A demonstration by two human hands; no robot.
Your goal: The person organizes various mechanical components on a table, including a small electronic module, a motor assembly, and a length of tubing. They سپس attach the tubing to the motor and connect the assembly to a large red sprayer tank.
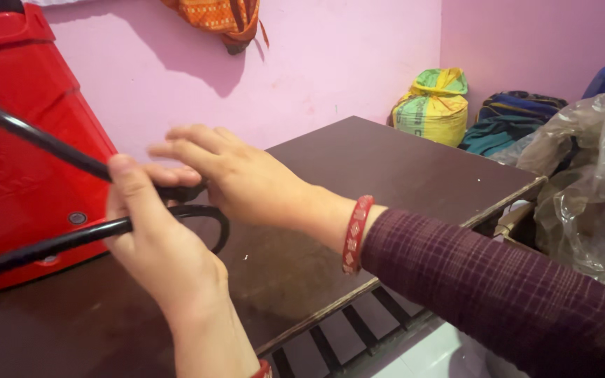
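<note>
Your left hand [155,245] rises from the bottom centre of the frame, its fingers curled shut around the black cable [43,143]. The thumb lies pressed along the top of the bend, pointing toward the upper left. Your right hand [236,175] comes in from the right, sleeved in dark plum check with a red bangle [356,234] at the wrist. Its fingers are stretched almost straight toward the left, only loosely bent, and they rest over the cable just where it turns; whether the thumb beneath pinches it, you cannot tell from here.

The cable is folded into a tight loop between your two hands, left of centre. Its curved end bulges to the right, below your right palm. From that bend two strands run away to the left edge: the upper one climbs toward the upper left corner, the lower one slopes down toward the lower left. So its long axis lies roughly left to right, spreading as it leaves your grip.

All this hovers over a dark brown table [386,168]. A red plastic case [15,140] stands at the left, against the pink wall [330,63]. A crumpled clear plastic bag [589,182] sits at the right edge.
</note>
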